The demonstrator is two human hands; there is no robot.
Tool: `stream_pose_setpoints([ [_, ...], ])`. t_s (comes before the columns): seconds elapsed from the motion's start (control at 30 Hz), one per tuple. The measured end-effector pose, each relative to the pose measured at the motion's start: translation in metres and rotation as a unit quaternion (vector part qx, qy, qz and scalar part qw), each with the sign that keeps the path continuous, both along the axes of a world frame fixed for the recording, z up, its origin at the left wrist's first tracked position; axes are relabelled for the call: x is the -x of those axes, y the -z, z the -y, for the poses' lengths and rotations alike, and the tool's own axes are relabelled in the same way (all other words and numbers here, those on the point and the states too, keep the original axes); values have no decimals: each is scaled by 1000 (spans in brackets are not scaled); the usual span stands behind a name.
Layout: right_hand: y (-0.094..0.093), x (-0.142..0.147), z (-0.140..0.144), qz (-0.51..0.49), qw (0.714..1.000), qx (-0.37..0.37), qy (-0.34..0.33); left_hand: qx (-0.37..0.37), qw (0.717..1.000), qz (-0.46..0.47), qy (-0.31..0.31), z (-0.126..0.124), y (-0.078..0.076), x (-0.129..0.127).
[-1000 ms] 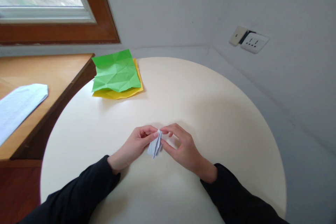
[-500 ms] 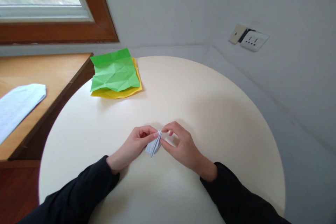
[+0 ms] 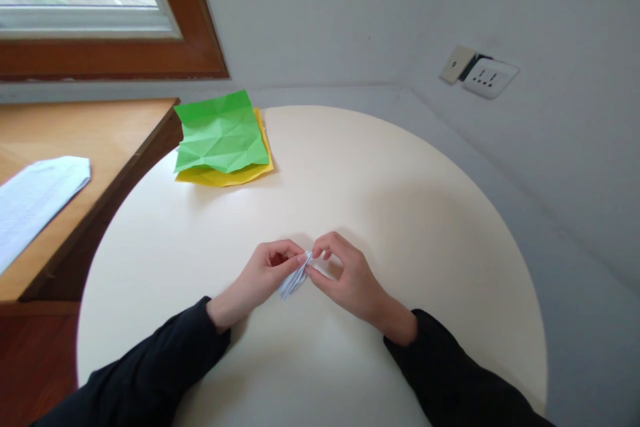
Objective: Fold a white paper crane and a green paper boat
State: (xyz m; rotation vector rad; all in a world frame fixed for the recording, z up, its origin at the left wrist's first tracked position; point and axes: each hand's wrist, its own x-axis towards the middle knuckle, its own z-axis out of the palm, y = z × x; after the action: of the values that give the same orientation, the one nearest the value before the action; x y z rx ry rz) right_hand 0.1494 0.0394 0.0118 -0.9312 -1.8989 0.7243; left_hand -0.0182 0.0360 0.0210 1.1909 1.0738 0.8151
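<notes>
Pinching folded white paper (image 3: 295,278) from both sides: left hand (image 3: 260,277) and right hand (image 3: 347,273), fingertips pressed on its top end. Paper near middle of round table (image 3: 425,213), well apart from green sheet (image 3: 220,132) at table's far-left rim.

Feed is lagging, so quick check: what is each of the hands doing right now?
Left hand: closed, pinching the small folded white paper.
Right hand: closed, pinching the same paper at its top end.
</notes>
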Motion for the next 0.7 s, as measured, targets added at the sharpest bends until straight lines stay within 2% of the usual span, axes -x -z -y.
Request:
stream_pose_setpoints([
  [0.5, 0, 0, -1, 0, 1000, -4, 10, -24, 999, -28, -9, 2, -2, -1],
  [0.7, 2, -1, -1, 0, 1000, 25, 12, -12, 1000, -19, -1, -1, 0, 1],
])
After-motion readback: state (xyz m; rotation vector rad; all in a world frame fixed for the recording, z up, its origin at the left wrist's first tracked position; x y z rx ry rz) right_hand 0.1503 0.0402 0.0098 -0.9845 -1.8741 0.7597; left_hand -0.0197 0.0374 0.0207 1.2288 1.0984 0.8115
